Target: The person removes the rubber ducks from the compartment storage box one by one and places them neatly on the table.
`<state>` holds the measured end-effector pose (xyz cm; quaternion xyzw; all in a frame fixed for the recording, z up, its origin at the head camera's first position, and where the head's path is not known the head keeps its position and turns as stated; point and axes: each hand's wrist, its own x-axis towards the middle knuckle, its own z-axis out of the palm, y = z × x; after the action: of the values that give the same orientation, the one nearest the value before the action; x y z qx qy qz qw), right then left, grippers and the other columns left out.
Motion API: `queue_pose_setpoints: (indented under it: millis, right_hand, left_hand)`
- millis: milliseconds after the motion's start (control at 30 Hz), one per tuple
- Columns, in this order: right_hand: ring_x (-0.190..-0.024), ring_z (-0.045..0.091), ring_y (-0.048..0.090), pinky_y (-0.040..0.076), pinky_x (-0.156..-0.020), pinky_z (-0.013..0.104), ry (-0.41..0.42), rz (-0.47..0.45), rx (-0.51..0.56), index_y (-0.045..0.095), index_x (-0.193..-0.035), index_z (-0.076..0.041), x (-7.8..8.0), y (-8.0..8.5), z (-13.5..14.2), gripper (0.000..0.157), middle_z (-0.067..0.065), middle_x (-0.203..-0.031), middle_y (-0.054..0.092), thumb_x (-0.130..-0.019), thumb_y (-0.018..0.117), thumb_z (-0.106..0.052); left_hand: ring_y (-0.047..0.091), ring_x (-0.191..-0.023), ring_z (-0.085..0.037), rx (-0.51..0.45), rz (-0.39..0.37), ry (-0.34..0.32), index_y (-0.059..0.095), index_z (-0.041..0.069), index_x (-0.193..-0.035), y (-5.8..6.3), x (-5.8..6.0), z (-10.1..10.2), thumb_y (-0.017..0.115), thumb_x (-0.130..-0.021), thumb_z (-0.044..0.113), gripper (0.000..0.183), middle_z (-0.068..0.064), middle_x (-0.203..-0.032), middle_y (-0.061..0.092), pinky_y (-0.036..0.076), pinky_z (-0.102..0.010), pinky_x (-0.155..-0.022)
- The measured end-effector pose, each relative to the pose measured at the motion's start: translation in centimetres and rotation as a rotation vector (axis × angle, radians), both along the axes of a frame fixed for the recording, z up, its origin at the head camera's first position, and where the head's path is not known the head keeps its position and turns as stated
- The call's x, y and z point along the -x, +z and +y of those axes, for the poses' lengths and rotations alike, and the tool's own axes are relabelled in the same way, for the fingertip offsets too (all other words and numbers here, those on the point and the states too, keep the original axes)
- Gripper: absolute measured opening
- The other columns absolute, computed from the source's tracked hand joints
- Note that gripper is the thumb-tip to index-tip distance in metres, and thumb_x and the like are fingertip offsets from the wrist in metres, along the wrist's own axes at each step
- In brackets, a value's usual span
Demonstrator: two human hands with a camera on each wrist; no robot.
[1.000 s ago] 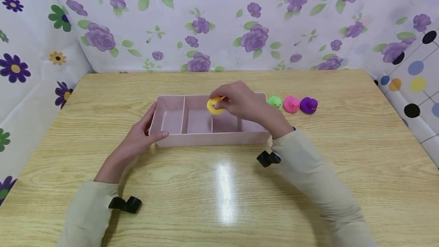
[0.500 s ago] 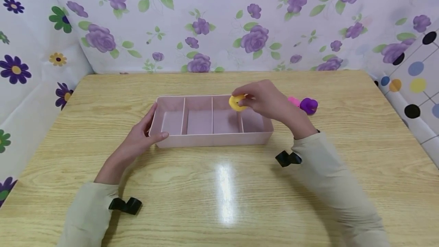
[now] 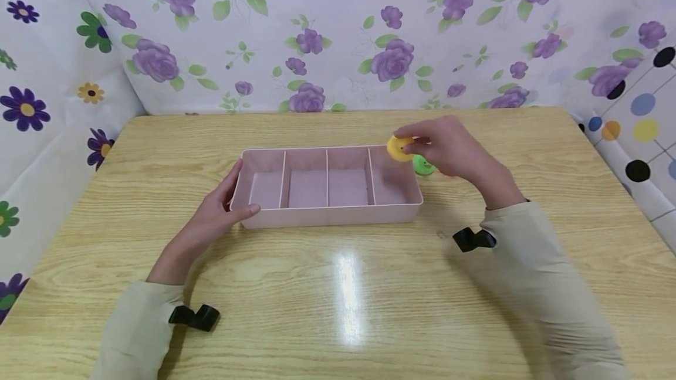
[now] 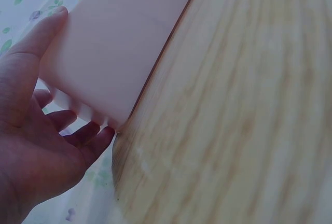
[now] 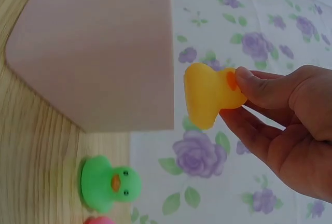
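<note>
My left hand (image 3: 213, 207) grips the left end of a long pink four-sided box (image 3: 333, 216), split by dividers into several compartments. The thumb lies over the front corner and the fingers (image 4: 93, 141) bend along the end wall. My right hand (image 3: 456, 148) pinches a yellow rubber duck (image 3: 397, 150) by its head, above the box's back right corner. In the right wrist view the yellow duck (image 5: 205, 94) is tilted sideways, close to the rim level. All compartments visible in the head view hold nothing.
A green rubber duck (image 3: 423, 165) stands on the wooden table (image 3: 296, 286) just right of the box. Part of a pink duck (image 5: 100, 220) shows beside it in the right wrist view. A flowered sheet (image 3: 348, 34) rises behind the table.
My right hand has carried the yellow duck rightward along the box, from the middle compartments to the right end. It now hides the pink and purple ducks in the head view. The left hand stays put.
</note>
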<state>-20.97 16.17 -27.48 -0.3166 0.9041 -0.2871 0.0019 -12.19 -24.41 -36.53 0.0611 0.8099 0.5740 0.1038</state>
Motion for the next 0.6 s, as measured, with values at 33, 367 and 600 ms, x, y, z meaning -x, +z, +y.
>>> queue_pose_setpoints:
  millis: [33,367,600]
  right_hand:
    - [-0.101,0.036,0.068,0.054,-0.092,0.048,-0.010,0.000,-0.001,0.071,-0.119,0.005,0.0,0.0,0.3,0.028,0.020,-0.114,0.071,-0.090,0.070,0.003]
    - [-0.102,0.041,0.068,0.053,-0.089,0.053,-0.109,0.004,-0.019,0.072,-0.117,0.005,0.9,-0.4,3.7,0.029,0.023,-0.116,0.069,-0.088,0.070,0.006]
    - [-0.105,0.041,0.067,0.053,-0.088,0.052,-0.189,-0.045,-0.026,0.072,-0.118,0.003,1.7,-1.0,6.2,0.029,0.023,-0.118,0.069,-0.089,0.071,0.002]
  left_hand:
    - [0.015,-0.149,-0.033,0.000,-0.003,0.001,-0.001,0.024,-0.162,0.0,0.0,0.0,0.065,-0.096,0.011,0.094,-0.011,-0.166,0.004,0.023,-0.055,-0.115]
    - [0.022,-0.145,-0.032,0.008,-0.004,0.001,-0.002,0.024,-0.162,0.1,-0.1,0.0,0.064,-0.096,0.012,0.094,-0.013,-0.166,0.008,0.037,-0.025,-0.104]
    - [0.020,-0.147,-0.033,-0.026,0.009,-0.003,0.000,0.022,-0.162,0.1,-0.1,0.0,0.064,-0.095,0.009,0.094,-0.013,-0.166,0.007,0.037,-0.015,-0.099]
